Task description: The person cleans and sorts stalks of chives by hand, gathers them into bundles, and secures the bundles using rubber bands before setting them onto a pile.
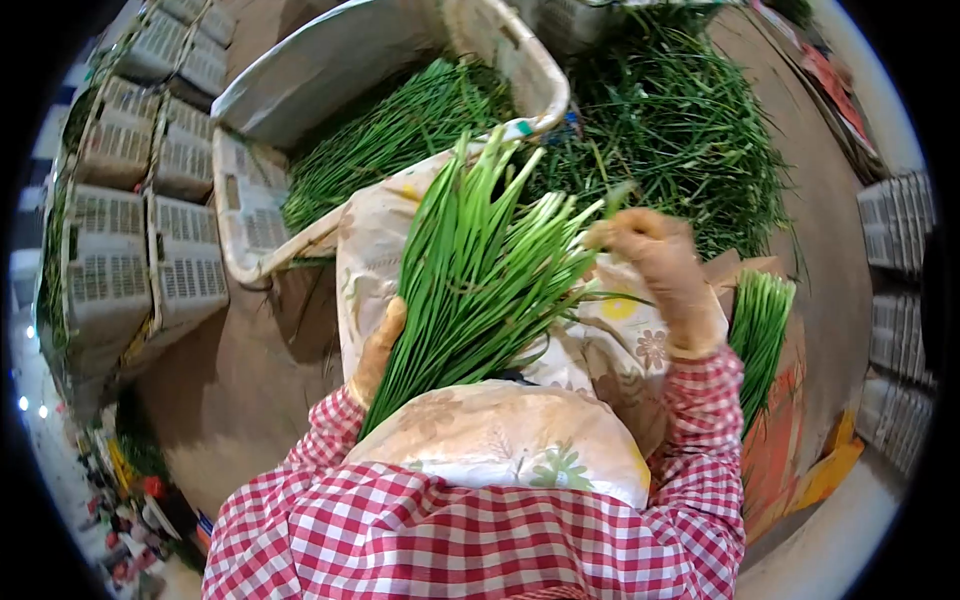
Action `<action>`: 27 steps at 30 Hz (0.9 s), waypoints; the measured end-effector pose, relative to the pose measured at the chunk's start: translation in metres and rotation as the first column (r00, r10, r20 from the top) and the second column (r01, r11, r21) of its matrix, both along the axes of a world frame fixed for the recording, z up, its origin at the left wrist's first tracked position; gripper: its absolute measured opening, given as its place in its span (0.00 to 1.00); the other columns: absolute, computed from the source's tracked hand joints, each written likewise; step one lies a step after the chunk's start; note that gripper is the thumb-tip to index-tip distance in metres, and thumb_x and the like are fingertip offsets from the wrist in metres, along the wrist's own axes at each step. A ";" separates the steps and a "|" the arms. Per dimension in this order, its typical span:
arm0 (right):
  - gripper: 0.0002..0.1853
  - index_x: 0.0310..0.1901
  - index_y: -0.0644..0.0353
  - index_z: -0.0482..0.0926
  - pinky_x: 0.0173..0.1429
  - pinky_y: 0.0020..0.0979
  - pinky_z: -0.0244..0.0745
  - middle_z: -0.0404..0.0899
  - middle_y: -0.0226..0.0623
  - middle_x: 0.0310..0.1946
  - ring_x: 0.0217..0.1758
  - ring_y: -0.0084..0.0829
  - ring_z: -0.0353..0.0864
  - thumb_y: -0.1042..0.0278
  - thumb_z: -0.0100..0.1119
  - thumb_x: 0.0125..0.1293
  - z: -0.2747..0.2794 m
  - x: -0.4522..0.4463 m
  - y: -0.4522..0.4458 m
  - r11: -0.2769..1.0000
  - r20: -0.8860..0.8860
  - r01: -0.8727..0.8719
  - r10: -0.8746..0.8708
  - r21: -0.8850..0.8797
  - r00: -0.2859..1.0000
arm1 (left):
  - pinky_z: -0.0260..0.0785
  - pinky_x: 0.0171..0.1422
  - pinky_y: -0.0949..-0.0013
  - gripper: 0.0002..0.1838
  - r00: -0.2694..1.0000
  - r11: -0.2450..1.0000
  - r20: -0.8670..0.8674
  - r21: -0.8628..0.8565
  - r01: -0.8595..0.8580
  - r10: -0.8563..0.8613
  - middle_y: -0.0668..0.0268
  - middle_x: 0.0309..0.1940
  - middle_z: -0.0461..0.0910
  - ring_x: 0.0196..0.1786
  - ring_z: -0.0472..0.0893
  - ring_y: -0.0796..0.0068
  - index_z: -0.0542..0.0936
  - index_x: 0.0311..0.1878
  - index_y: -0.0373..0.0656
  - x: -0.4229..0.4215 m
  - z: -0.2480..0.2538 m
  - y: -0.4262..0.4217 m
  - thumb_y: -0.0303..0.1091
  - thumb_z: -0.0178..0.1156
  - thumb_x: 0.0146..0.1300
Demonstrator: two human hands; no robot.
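Note:
A large bunch of long green stalks (490, 270) with pale ends lies across my lap, the pale ends pointing up and to the right. My left hand (380, 345) is wrapped round the bunch's left side, its fingers hidden beneath the leaves. Just right of the pale ends, my right hand (645, 250) is raised with its fingers pinched together and blurred by motion. A small blurred bit of green shows by its fingertips; what the fingers hold is too unclear to name. A flowered apron (500, 425) covers my lap.
A white crate (255, 200) ahead holds more stalks. Loose greens (680, 130) are heaped at the upper right. Another bunch (762, 330) lies right of my forearm. Stacked crates (105, 245) stand at the left, and more crates (897, 325) at the right edge.

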State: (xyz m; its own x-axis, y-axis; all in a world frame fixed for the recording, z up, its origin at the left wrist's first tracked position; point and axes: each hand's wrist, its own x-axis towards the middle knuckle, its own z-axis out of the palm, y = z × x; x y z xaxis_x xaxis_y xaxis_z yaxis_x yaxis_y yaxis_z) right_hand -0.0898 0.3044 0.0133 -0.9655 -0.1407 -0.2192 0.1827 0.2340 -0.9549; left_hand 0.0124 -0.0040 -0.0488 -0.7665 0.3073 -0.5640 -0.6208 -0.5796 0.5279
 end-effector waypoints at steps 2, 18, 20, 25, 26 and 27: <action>0.11 0.33 0.62 0.83 0.40 0.23 0.73 0.84 0.31 0.31 0.35 0.20 0.80 0.63 0.61 0.62 0.012 -0.004 0.026 0.998 -0.065 0.044 -0.047 -0.051 0.997 | 0.74 0.55 0.69 0.29 0.999 0.998 0.013 0.047 -0.032 0.031 0.64 0.54 0.77 0.50 0.79 0.73 0.68 0.64 0.42 -0.002 0.009 0.003 0.54 0.46 0.70; 0.12 0.31 0.57 0.81 0.36 0.34 0.64 0.71 0.33 0.21 0.28 0.33 0.71 0.56 0.66 0.54 -0.005 0.039 -0.095 0.737 -0.597 0.047 0.507 0.675 0.622 | 0.72 0.57 0.71 0.31 0.994 0.992 -0.070 0.090 0.086 -0.080 0.64 0.56 0.75 0.53 0.77 0.74 0.68 0.64 0.42 -0.028 0.027 0.014 0.58 0.45 0.69; 0.09 0.33 0.54 0.79 0.38 0.33 0.63 0.69 0.32 0.22 0.30 0.34 0.69 0.60 0.64 0.56 0.001 0.057 -0.100 0.764 -0.649 -0.002 0.549 0.645 0.526 | 0.68 0.63 0.69 0.36 0.976 0.889 -0.162 0.411 0.203 -0.148 0.63 0.60 0.73 0.58 0.75 0.73 0.67 0.65 0.42 -0.034 -0.003 -0.007 0.61 0.50 0.65; 0.12 0.22 0.54 0.72 0.24 0.32 0.63 0.66 0.34 0.18 0.20 0.29 0.67 0.66 0.56 0.64 0.023 0.076 -0.097 0.661 -0.566 -0.747 0.590 -0.071 0.576 | 0.67 0.63 0.69 0.36 0.971 0.936 -0.234 0.352 0.028 0.058 0.64 0.60 0.72 0.58 0.74 0.73 0.67 0.66 0.42 -0.030 -0.026 -0.011 0.60 0.51 0.64; 0.13 0.22 0.55 0.73 0.23 0.31 0.63 0.67 0.34 0.18 0.20 0.29 0.67 0.64 0.56 0.65 0.034 0.074 -0.085 0.640 -0.638 -0.752 0.514 -0.159 0.573 | 0.67 0.63 0.69 0.36 0.964 0.947 -0.250 0.321 -0.002 0.087 0.64 0.60 0.72 0.58 0.74 0.73 0.67 0.66 0.42 -0.030 -0.028 -0.012 0.60 0.52 0.64; 0.15 0.21 0.55 0.74 0.21 0.30 0.63 0.69 0.34 0.18 0.19 0.28 0.68 0.62 0.57 0.65 0.045 0.071 -0.073 0.604 -0.704 -0.760 0.432 -0.239 0.564 | 0.67 0.63 0.69 0.36 0.958 0.954 -0.265 0.299 -0.023 0.107 0.64 0.60 0.72 0.58 0.74 0.73 0.67 0.66 0.42 -0.028 -0.030 -0.014 0.60 0.52 0.64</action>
